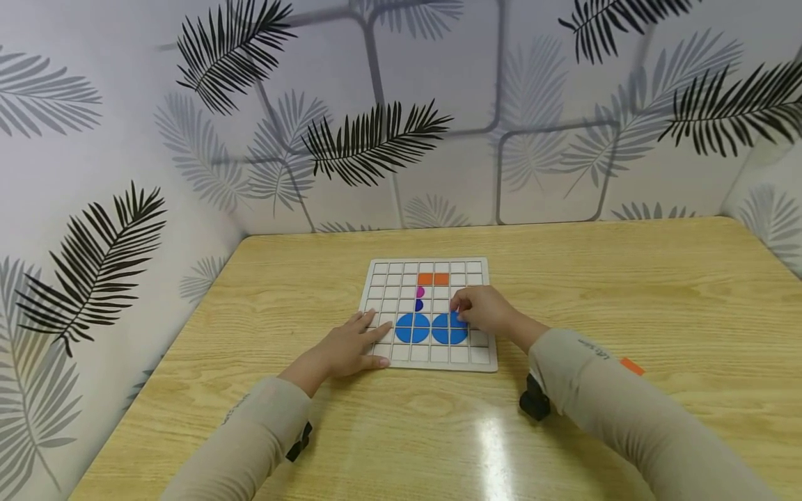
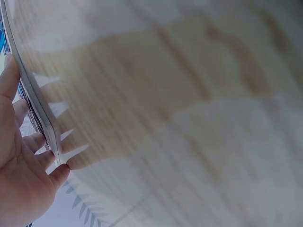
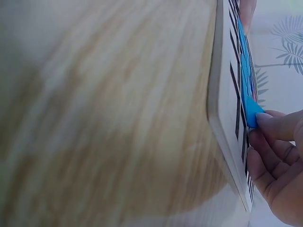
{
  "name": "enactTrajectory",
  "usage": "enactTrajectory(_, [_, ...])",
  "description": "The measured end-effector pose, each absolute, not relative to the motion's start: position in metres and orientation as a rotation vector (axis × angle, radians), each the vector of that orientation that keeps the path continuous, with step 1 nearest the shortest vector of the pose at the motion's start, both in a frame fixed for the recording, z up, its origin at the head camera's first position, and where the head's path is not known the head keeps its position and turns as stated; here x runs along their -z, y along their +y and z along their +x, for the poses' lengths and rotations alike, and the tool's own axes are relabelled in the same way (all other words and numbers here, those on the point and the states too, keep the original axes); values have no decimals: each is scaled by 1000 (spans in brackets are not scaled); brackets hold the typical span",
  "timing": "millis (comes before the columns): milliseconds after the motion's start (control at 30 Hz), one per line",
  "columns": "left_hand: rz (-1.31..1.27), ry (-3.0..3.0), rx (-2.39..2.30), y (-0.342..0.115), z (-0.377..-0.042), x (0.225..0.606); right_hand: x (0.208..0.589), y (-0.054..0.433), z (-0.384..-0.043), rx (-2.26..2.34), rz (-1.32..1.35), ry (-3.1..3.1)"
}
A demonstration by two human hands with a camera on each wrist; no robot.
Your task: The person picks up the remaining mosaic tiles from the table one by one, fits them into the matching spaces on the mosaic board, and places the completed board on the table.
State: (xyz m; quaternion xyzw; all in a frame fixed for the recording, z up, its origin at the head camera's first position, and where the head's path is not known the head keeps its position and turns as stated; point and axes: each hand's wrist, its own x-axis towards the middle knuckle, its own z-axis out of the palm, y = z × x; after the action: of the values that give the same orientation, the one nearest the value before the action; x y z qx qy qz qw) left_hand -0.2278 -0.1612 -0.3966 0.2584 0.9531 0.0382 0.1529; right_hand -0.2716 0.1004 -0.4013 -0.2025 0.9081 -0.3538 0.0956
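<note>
A white grid board [image 1: 401, 353] lies on the table. My left hand [image 1: 347, 346] rests on its left edge with the fingers spread. Between thumb and fingers, my right hand [image 1: 485, 308] pinches a blue quarter-circle tile [image 3: 254, 112], tilted up at the board's surface. It is at the upper right of the right blue circle [image 1: 441, 337], partly hidden by the fingers. To the left sits another blue circle [image 1: 404, 328] of quarter tiles. Higher up are two orange squares [image 1: 426, 279], a pink half-circle [image 1: 420, 292] and a dark blue half-circle [image 1: 419, 305].
An orange piece [image 1: 632, 367] lies on the wooden table [image 1: 401, 431], partly behind the right sleeve. Black wrist devices [image 1: 535, 400] hang under both forearms. A leaf-patterned wall [image 1: 438, 181] stands behind the table's far edge.
</note>
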Motion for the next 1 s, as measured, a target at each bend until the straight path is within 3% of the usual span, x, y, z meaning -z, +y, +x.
enactTrajectory(1000, [756, 2730, -111, -161, -226, 396, 401, 94, -264, 850, -605, 2794])
